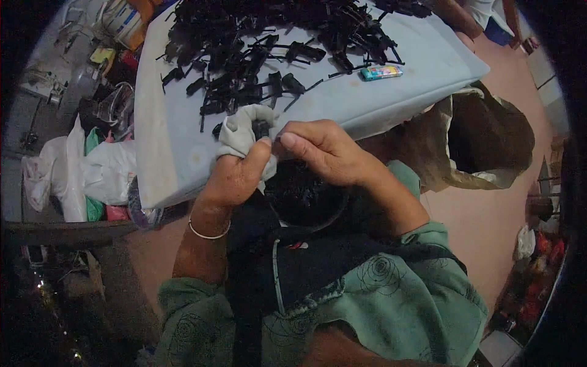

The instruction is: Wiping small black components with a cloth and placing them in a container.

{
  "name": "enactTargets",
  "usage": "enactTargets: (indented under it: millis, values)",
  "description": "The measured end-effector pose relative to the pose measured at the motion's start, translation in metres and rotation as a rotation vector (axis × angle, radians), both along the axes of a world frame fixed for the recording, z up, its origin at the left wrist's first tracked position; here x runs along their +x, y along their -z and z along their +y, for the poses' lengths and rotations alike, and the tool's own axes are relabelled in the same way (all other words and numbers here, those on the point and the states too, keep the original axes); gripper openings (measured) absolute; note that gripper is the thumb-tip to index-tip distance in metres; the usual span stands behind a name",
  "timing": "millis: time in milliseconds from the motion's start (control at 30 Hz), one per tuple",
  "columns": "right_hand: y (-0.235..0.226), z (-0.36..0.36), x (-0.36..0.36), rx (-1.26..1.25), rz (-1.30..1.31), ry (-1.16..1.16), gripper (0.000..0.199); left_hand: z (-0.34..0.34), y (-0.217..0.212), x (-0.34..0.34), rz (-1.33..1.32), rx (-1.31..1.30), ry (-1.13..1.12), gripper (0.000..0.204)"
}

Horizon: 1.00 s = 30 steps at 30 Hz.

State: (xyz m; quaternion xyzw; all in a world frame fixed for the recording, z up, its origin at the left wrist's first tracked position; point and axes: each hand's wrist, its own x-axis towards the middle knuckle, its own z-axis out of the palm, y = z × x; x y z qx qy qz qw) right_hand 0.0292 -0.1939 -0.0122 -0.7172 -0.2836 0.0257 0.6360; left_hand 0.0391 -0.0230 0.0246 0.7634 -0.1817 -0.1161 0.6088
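In front of me, my left hand (231, 178) is closed around a whitish cloth (239, 133) with a small black plastic part (262, 129) in its folds. Close to its right, my right hand (327, 150) has thumb and fingers pinched together beside that part. Whatever sits in this pinch is too small to make out. Beneath the hands, a dark round container (315, 223) rests at my lap, with black pieces (299, 189) dimly visible inside. Beyond the hands, a large heap of black plastic parts (263, 55) with thin stems covers much of the pale table (342, 107).
A small colourful packet (381, 73) lies near the table's right side. An open brown sack (501, 137) stands on the floor at right. White plastic bags (110, 168) and clutter crowd the left. Part of another person's arm (460, 17) shows at the far right corner.
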Motion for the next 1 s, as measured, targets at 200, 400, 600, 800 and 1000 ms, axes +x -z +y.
enactTargets:
  millis: [200,400,600,800,1000]
  values:
    - [0.013,0.009,0.002,0.111,0.103,0.018,0.027,-0.007,0.009,0.001,-0.143,0.082,0.020,0.026]
    - [0.009,0.014,0.000,-0.056,-0.037,0.219,0.026,-0.015,0.008,-0.004,-0.444,0.203,-0.003,0.024]
    - [0.018,0.022,0.003,0.146,0.006,0.155,0.022,-0.013,0.014,-0.005,-0.501,0.315,-0.062,0.028]
    - [0.015,-0.017,0.036,-0.552,-0.384,0.864,0.013,-0.001,0.007,-0.004,-0.652,0.562,0.152,0.035]
    - [0.021,-0.026,0.040,-0.860,-0.372,0.693,0.007,0.002,0.020,0.005,-0.554,0.443,0.017,0.024]
